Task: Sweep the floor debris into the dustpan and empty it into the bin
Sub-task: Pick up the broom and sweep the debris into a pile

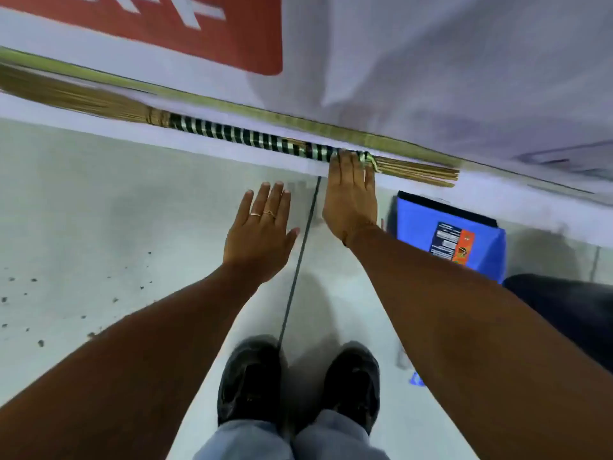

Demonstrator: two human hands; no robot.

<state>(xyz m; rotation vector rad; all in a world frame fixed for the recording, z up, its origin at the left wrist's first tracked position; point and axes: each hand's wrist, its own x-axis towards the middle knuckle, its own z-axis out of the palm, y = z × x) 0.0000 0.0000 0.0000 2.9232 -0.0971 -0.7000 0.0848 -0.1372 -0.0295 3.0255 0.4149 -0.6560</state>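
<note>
Broom (232,134) lies along the wall base, running from upper left to centre right of the frame — striped black-and-white handle wrap, straw ends at both sides. Right hand (351,200) reaches it, fingertips on the wrap's right end; grip not closed, fingers straight. Left hand (260,227) hovers above the floor (116,210) at centre, grip wide, holding nothing. Blue dustpan (451,234) sits right of centre by the wall. Debris (20,287) — dark specks scattered at left edge. Black shoes (298,383) at bottom centre.

Pale floor (132,194): scattered debris (33,280), broom (232,134), blue dustpan (464,234).
</note>
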